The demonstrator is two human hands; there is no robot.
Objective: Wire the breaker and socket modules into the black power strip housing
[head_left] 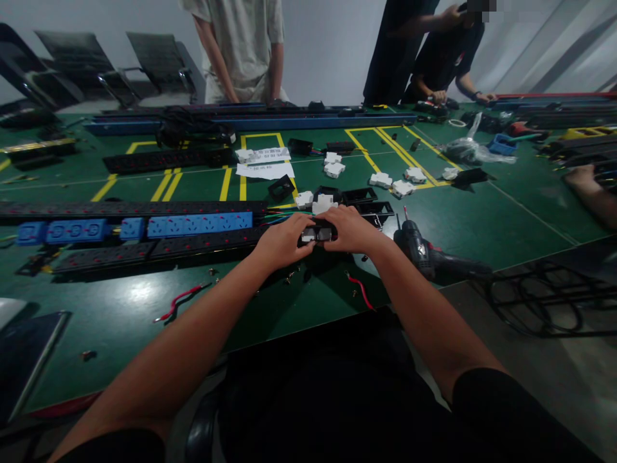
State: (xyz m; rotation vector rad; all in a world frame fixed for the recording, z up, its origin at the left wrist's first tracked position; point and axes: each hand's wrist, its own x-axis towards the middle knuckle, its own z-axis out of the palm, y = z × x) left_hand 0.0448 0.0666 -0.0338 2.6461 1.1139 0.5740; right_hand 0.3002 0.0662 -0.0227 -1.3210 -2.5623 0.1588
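My left hand [285, 240] and my right hand [353, 229] meet at the middle of the green table. Between their fingers is a small black housing with pale grey-white parts [317, 235] in it; both hands are closed on its two ends. Just beyond the fingertips lies a white breaker-like module [324, 204], with black frames [359, 195] to its right. Left of my hands run long black socket strips [207, 243] and a row of blue sockets [200, 224]. Green and yellow wires come out near my left hand.
A black power drill [418, 249] lies to the right. Red wires [180, 301] and loose screws are near the front edge. Several white modules [403, 188] and paper sheets [264, 170] sit farther back. Other people stand across the table; another person's hand [581, 179] is at the right.
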